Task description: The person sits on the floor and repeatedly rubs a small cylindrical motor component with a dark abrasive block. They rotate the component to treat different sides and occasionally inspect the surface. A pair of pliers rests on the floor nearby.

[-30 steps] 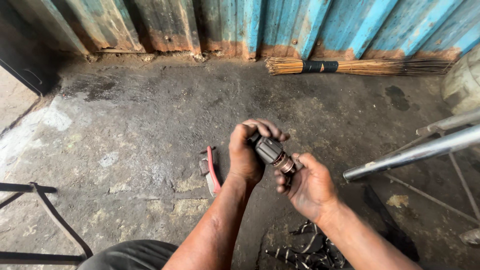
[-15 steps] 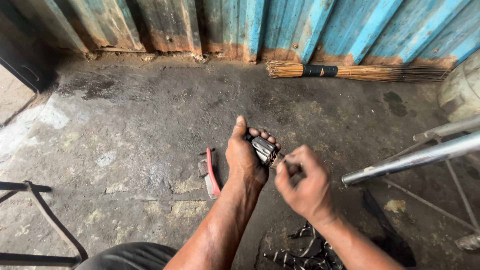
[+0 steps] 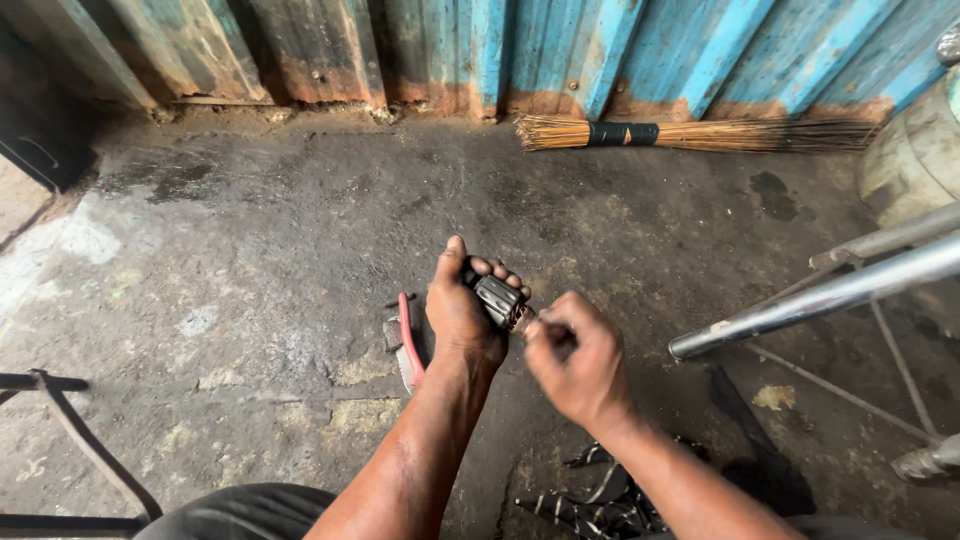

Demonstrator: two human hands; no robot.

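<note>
My left hand (image 3: pixel 460 312) grips a small dark cylindrical metal part (image 3: pixel 498 298), fingers wrapped over its top. My right hand (image 3: pixel 578 362) is closed right beside it, its fingertips pinched at the part's lower right end, where a short shaft sticks out. Whether the right hand holds a small piece is hidden by the fingers. Both hands hover over the dirty concrete floor (image 3: pixel 250 260). Red-handled pliers (image 3: pixel 407 342) lie on the floor just left of my left wrist.
A straw broom (image 3: pixel 690 133) lies along the blue corrugated metal wall (image 3: pixel 560 45). A shiny metal tube (image 3: pixel 820 295) on a thin frame juts in from the right. A dark striped rag (image 3: pixel 600 500) lies below my right forearm. A black metal frame (image 3: pixel 70 440) stands at the lower left.
Both hands have shifted slightly down and left with the part. The right hand has turned over, from cupping the part's end to a closed pinch at it.
</note>
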